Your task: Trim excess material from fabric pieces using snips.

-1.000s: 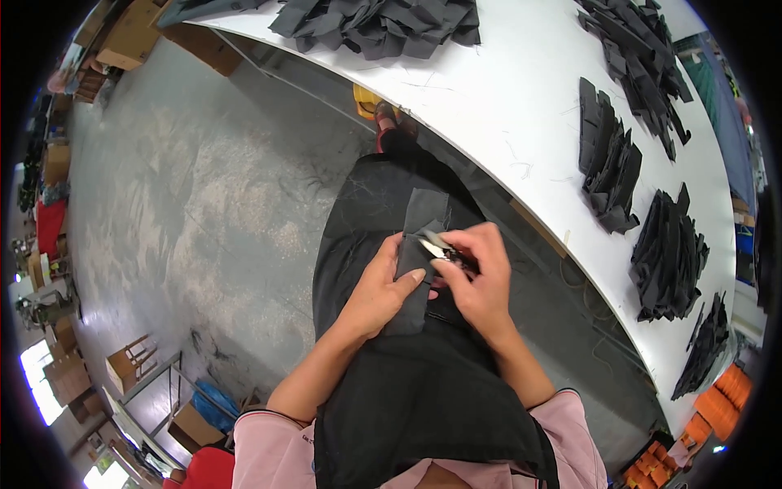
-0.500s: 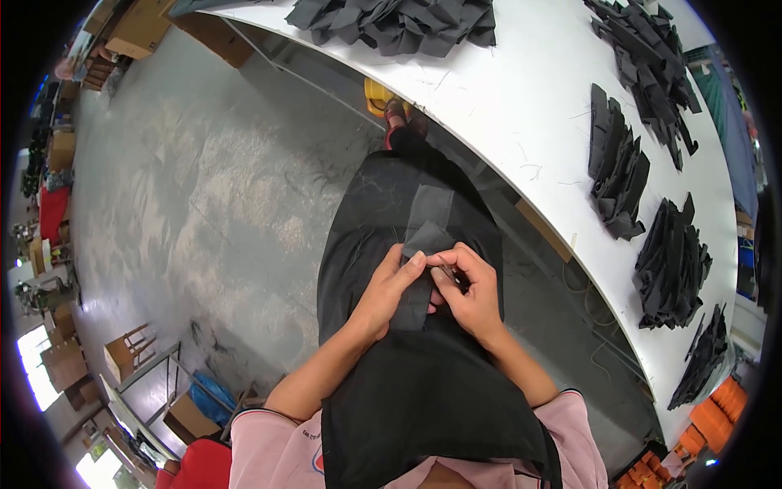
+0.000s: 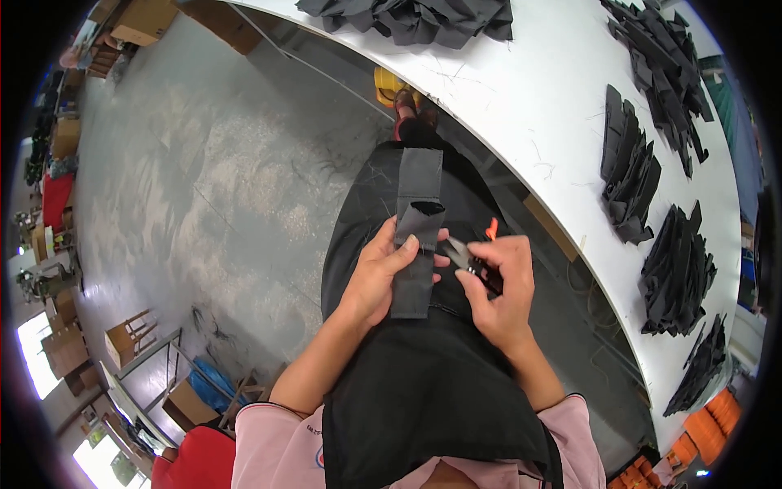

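My left hand grips a dark grey fabric strip, thumb on top and fingertips showing past its right edge. The strip lies lengthwise over my black apron, with a folded flap and a dark opening near its middle. In my right hand is a small pair of thread snips, partly hidden by the fingers and a little blurred. Their metal blades point toward the strip, just right of it. A bit of orange shows beside the right fingers.
A white table curves along the far and right side, bearing several piles of dark fabric pieces. Beneath its edge sits a yellow object near my feet. Left are cardboard boxes and a metal frame; orange bundles lie lower right.
My right hand has drawn away to the right from the strip, bringing the snips into clear sight. The strip has straightened in my left hand, and its folded flap has shifted.
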A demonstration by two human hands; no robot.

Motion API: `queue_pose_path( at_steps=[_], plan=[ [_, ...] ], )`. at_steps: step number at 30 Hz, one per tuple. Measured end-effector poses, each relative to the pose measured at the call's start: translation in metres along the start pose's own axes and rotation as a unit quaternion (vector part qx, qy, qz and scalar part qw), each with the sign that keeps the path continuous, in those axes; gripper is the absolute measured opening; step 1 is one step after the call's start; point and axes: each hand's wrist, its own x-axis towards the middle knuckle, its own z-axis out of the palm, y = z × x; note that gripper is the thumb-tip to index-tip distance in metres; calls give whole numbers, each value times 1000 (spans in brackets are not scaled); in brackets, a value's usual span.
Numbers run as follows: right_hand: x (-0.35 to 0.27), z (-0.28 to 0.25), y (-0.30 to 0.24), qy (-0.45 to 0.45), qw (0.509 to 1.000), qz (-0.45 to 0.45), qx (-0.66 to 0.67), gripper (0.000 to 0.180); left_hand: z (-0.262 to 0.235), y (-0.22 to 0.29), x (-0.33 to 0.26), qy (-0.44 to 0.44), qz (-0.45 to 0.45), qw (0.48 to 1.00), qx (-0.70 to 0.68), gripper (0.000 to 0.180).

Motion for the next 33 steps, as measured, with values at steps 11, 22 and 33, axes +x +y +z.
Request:
queue_pose_path(
  at_steps=[11, 22, 33],
  plan=[
    [5, 3, -1, -76, 987, -53, -131, 25, 5, 1, -1, 0, 1, 1000, -19, 35],
    [4, 5, 1, -39, 996, -26, -71, 17, -2, 0, -3, 0, -34, 999, 8, 34],
    [17, 8, -2, -152, 987, 0, -60, 24, -4, -7, -8, 34, 9, 980, 196, 29]
  ],
)
